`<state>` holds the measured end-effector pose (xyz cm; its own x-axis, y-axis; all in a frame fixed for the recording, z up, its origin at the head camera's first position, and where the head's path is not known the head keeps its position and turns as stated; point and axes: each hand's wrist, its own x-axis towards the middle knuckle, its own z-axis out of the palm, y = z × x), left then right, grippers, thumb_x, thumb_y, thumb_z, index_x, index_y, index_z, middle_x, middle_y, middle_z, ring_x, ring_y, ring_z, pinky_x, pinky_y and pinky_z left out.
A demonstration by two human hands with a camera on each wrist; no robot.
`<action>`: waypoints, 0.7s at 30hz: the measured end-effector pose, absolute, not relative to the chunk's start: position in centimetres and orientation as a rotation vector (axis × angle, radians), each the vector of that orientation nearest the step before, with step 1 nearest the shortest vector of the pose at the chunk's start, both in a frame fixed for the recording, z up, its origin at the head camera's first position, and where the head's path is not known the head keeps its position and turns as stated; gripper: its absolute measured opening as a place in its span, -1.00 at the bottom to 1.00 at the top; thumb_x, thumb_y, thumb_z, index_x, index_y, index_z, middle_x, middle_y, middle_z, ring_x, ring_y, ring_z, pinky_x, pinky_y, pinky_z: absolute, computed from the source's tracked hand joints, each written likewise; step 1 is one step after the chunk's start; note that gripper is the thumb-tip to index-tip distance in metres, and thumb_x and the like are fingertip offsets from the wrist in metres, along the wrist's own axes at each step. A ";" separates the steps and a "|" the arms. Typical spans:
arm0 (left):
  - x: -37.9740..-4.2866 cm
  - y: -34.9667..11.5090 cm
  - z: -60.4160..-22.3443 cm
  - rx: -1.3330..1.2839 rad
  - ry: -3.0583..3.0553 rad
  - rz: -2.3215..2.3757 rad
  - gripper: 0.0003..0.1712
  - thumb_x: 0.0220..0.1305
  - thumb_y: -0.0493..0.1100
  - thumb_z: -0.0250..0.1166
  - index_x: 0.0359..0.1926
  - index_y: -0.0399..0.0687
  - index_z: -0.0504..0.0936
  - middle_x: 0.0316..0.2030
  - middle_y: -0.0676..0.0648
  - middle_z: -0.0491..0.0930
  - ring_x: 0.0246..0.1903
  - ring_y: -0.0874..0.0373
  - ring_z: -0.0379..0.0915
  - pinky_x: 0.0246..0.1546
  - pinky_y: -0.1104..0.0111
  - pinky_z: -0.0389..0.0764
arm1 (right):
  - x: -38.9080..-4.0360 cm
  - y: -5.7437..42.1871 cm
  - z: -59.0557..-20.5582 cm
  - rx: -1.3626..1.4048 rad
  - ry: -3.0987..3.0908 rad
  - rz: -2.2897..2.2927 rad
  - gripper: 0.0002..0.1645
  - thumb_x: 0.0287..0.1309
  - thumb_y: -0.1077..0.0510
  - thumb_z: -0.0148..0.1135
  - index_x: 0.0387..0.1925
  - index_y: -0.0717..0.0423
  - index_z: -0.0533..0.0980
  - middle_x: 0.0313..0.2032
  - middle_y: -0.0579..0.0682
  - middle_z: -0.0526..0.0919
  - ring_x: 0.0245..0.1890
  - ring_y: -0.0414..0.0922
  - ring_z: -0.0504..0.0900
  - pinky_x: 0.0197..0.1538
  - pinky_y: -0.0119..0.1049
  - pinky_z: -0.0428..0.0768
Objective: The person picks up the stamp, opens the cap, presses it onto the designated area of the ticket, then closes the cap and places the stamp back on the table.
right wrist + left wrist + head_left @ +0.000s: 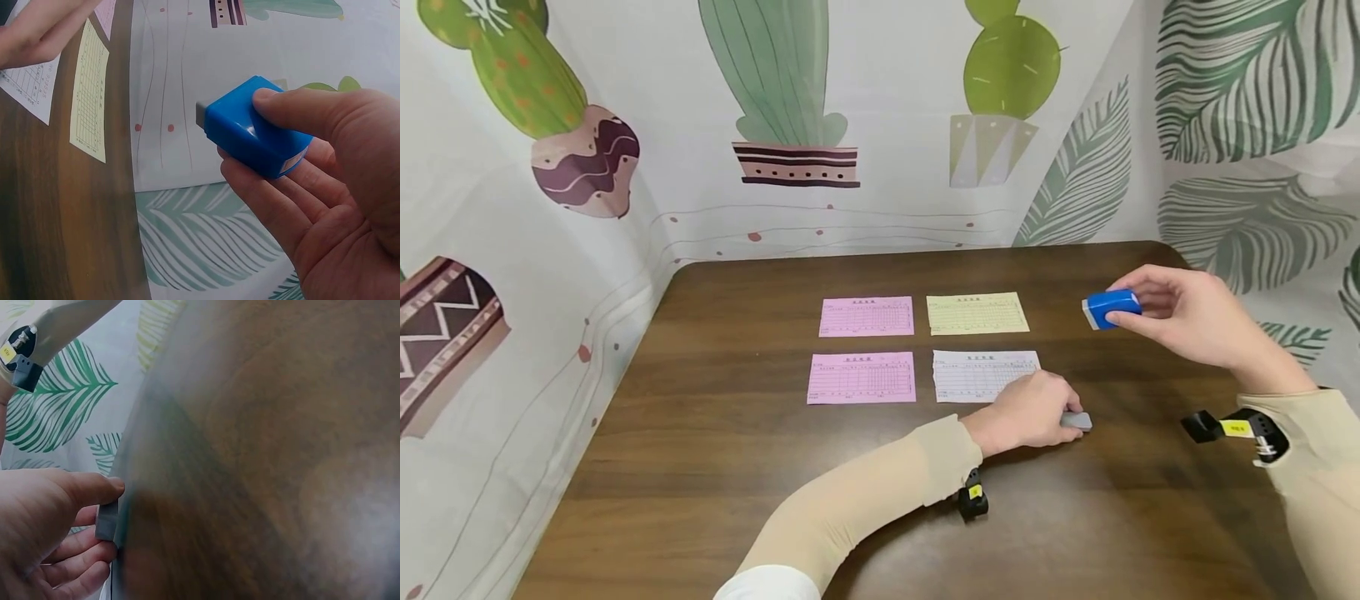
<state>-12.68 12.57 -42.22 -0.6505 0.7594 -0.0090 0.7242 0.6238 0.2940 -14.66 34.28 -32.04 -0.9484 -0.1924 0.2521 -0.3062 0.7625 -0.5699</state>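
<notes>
A blue stamp [1112, 309] with a pale grey end hangs above the right part of the table. My right hand [1195, 317] holds it between thumb and fingers, and in the right wrist view the stamp's grey end [201, 116] points away from the palm. Low over the table, my left hand [1030, 408] pinches a small grey cap-like piece [107, 520] between thumb and fingers. That hand covers the lower right corner of a white printed slip [973, 379] in the head view.
A yellow slip [976, 315] lies behind the white one. Two pink slips, one farther back [867, 317] and one nearer [861, 379], lie to their left on the brown wooden table [715, 417]. A cloth printed with cacti and leaves [895, 108] hangs behind the table.
</notes>
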 end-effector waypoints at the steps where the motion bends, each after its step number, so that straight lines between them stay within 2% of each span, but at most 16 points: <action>1: -12.6 12.6 -42.2 1.245 2.708 0.398 -0.71 0.32 0.19 0.49 -0.01 0.29 0.86 -0.16 0.30 0.79 -0.32 0.51 0.54 -0.34 0.68 0.52 | -14.7 34.3 -32.1 0.395 -2.781 0.945 -0.56 0.05 0.30 0.65 -0.01 0.18 0.69 -0.13 0.34 0.79 -0.36 -0.68 0.60 -0.30 -0.82 0.53; 8: -12.3 12.8 -42.4 1.253 2.719 0.367 -0.72 0.31 0.18 0.50 -0.03 0.29 0.85 -0.18 0.30 0.78 -0.33 0.49 0.54 -0.33 0.67 0.54 | -14.4 34.4 -32.2 0.387 -2.796 0.929 -0.58 0.07 0.23 0.66 -0.02 0.11 0.70 -0.13 0.29 0.80 -0.35 -0.65 0.62 -0.28 -0.82 0.54; 14: -12.2 12.8 -42.4 1.253 2.746 0.352 -0.72 0.30 0.18 0.51 -0.03 0.28 0.85 -0.18 0.30 0.79 -0.33 0.49 0.55 -0.34 0.65 0.55 | -14.3 34.4 -32.2 0.396 -2.789 0.928 -0.58 0.06 0.25 0.66 -0.03 0.12 0.69 -0.13 0.29 0.80 -0.34 -0.65 0.62 -0.27 -0.83 0.53; 21: -12.2 12.9 -42.4 1.253 2.747 0.360 -0.76 0.29 0.16 0.52 -0.10 0.26 0.86 -0.29 0.30 0.76 -0.40 0.49 0.51 -0.42 0.65 0.50 | -14.2 34.5 -32.3 0.390 -2.804 0.931 -0.55 0.07 0.25 0.66 0.00 0.15 0.69 -0.11 0.33 0.80 -0.35 -0.66 0.60 -0.29 -0.83 0.52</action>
<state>-12.19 12.87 -42.39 -0.6562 0.7545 0.0059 0.7306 0.6334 0.2548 -14.25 34.54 -32.35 -0.9530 -0.1943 0.2324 -0.2947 0.7723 -0.5628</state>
